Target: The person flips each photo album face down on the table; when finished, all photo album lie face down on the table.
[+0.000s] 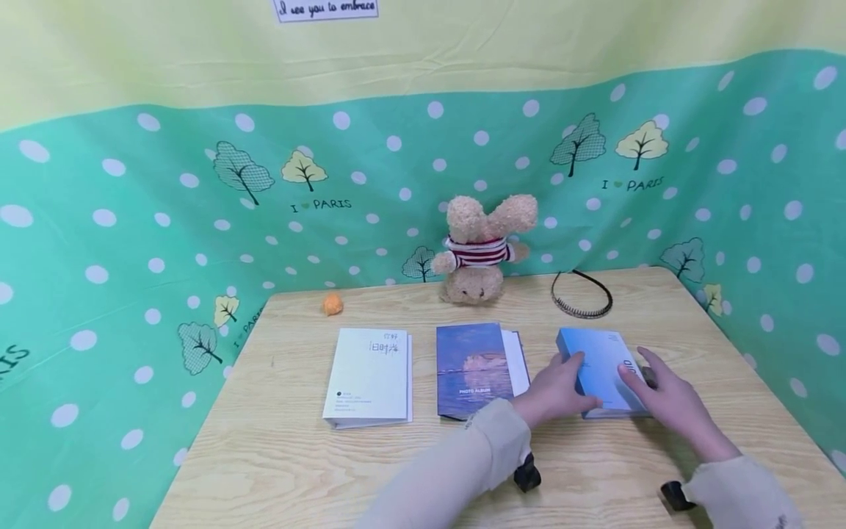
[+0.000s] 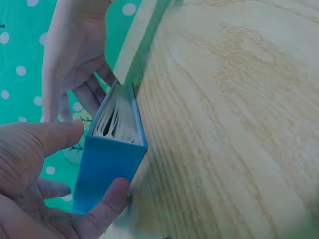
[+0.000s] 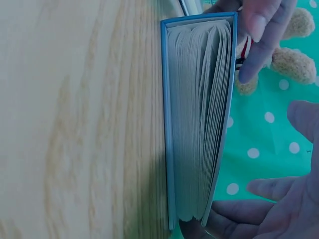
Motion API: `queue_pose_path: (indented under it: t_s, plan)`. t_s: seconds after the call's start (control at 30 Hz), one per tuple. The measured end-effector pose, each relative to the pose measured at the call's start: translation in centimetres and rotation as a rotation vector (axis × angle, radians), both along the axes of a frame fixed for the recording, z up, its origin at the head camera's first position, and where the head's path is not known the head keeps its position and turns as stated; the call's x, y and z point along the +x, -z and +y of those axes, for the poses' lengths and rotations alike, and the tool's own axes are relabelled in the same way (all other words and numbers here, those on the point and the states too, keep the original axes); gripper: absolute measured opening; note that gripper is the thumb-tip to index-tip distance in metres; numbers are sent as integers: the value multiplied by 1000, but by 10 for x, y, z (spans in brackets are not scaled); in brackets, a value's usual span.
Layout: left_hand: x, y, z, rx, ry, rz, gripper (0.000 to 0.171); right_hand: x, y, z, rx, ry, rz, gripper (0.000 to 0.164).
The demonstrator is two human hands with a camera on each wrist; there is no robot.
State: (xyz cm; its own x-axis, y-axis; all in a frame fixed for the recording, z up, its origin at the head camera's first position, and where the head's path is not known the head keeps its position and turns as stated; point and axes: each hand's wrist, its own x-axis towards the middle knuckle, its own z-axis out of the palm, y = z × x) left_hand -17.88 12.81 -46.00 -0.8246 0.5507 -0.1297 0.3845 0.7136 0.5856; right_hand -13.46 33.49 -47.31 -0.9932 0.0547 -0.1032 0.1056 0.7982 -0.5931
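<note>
A thick blue photo album [image 1: 604, 367] lies flat on the table's right side, its page edges showing in the right wrist view. My left hand [image 1: 555, 386] is at its spine; in the left wrist view one finger [image 2: 115, 193] touches the spine while the thumb stands off the cover. At the opposite edge is my right hand [image 1: 677, 404], its thumb apart from the cover and its lower fingers [image 3: 239, 211] by the album's corner, partly hidden behind it. To the left lie a purple-blue photo album [image 1: 471, 371] and a white album [image 1: 366, 375].
Behind the albums, a plush toy [image 1: 479, 250] in a striped shirt stands upside down against the green dotted curtain [image 1: 383, 162]. A black headband [image 1: 581, 312] lies at the back right of the wooden table [image 1: 264, 455], and a small orange object [image 1: 333, 303] at the back left.
</note>
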Motion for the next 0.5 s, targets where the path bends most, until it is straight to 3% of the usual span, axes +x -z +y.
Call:
queue_pose_path:
  t_s: [0.3,0.5]
  plan:
    - [2,4,2,61,10,-38,84,-6,-4,-1,-68,76,-69,91]
    - [4,7,4,58,18,-41,87,-10,-10,-1,-213,104,-137,92]
